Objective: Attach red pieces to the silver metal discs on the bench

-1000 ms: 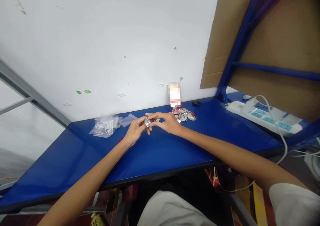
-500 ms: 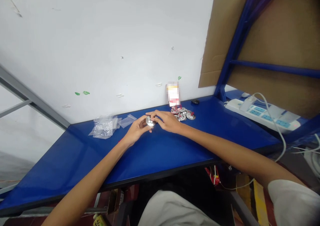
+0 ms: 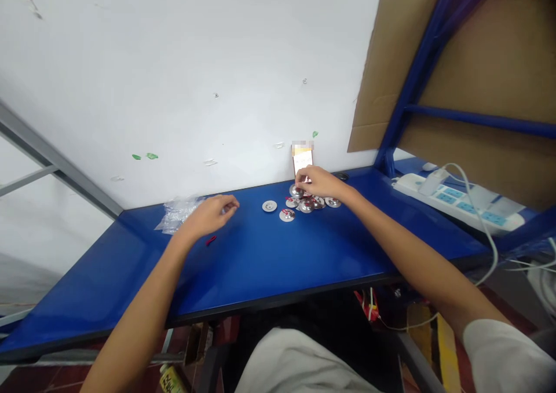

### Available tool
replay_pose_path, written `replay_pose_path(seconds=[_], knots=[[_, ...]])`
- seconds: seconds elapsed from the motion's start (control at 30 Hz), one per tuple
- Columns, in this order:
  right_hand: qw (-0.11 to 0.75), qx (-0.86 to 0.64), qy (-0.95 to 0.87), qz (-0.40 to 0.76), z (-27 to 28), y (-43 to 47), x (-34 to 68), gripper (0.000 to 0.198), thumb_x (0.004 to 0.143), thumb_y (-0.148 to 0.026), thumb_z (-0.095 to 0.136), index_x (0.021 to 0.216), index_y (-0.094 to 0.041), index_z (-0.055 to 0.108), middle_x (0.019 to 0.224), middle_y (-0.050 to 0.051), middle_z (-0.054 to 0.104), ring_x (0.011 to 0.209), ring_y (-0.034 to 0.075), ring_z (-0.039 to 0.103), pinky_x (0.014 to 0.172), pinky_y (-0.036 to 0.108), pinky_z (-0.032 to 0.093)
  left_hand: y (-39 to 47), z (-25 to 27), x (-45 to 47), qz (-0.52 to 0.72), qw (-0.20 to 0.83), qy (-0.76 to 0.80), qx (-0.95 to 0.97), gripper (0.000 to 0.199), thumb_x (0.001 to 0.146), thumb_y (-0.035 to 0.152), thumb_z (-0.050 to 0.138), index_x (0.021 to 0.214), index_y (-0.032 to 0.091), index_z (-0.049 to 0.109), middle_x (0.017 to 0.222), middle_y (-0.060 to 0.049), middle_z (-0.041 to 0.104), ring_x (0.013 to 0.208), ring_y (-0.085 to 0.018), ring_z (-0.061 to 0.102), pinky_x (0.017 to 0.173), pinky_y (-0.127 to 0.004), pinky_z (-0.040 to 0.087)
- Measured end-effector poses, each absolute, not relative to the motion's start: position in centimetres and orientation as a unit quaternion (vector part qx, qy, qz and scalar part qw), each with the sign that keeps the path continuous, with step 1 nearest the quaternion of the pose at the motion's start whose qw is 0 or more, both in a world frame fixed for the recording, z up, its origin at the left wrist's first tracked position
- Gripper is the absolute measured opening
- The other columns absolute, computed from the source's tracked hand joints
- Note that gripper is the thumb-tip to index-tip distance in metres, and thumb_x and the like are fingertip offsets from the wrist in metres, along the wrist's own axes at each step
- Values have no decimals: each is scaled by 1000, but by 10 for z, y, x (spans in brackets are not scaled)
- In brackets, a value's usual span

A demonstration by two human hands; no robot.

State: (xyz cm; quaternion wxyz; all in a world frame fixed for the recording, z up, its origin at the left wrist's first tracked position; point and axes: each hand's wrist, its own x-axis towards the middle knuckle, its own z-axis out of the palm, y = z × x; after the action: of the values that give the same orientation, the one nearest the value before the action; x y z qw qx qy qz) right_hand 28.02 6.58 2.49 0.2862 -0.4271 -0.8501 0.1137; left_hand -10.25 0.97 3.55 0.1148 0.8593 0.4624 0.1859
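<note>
My right hand pinches a silver finger cymbal by its edge, above a pile of finger cymbals with red loops. My left hand hovers beside the clear plastic bags, fingers loosely curled and thumb apart, with nothing visible in it. Between the hands, a lone cymbal lies flat with its hollow side up. To its right rests another cymbal with a red loop on top. Below my left hand is a small red loop.
Against the white wall stands a small yellow-and-white packet, partly behind my right hand. A white power strip with plugs and a cable occupies the right end of the blue table. A black round object sits near the wall.
My hands were together holding a cymbal; now they are apart. The left moved left toward the bags, the right moved right to the pile. Two cymbals now show on the table between them.
</note>
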Motion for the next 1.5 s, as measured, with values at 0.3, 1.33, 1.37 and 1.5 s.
replay_pose_path(seconds=[0.3, 1.33, 1.37, 1.5], knots=[[240, -420, -875, 17, 15, 66, 281, 16, 96, -34, 71, 91, -19, 74, 98, 12, 73, 101, 30, 63, 85, 38, 48, -4, 43, -157, 17, 214, 563, 798, 28, 73, 49, 82, 89, 26, 77, 80, -4, 77, 70, -24, 69, 62, -31, 43], [393, -393, -778, 294, -20, 42, 202, 8, 98, -30, 70, 101, -23, 65, 80, 0, 81, 70, 18, 77, 65, 25, 52, 15, -5, -36, 360, 146, 390, 835, 19, 101, 32, 66, 112, 26, 79, 103, -5, 81, 88, -23, 72, 85, -33, 51], [397, -388, -768, 320, -20, 40, 201, 10, 98, -32, 70, 101, -23, 64, 80, 0, 82, 71, 19, 78, 64, 25, 52, 13, -6, -36, 372, 140, 397, 827, 19, 100, 33, 67, 113, 26, 80, 105, -5, 81, 89, -23, 73, 86, -34, 51], [409, -385, -739, 372, -19, 34, 199, 17, 95, -35, 73, 102, -23, 64, 84, 2, 84, 77, 21, 81, 61, 24, 53, 9, -5, -34, 396, 114, 401, 818, 18, 99, 35, 69, 108, 26, 82, 104, -7, 80, 87, -23, 71, 86, -34, 52]])
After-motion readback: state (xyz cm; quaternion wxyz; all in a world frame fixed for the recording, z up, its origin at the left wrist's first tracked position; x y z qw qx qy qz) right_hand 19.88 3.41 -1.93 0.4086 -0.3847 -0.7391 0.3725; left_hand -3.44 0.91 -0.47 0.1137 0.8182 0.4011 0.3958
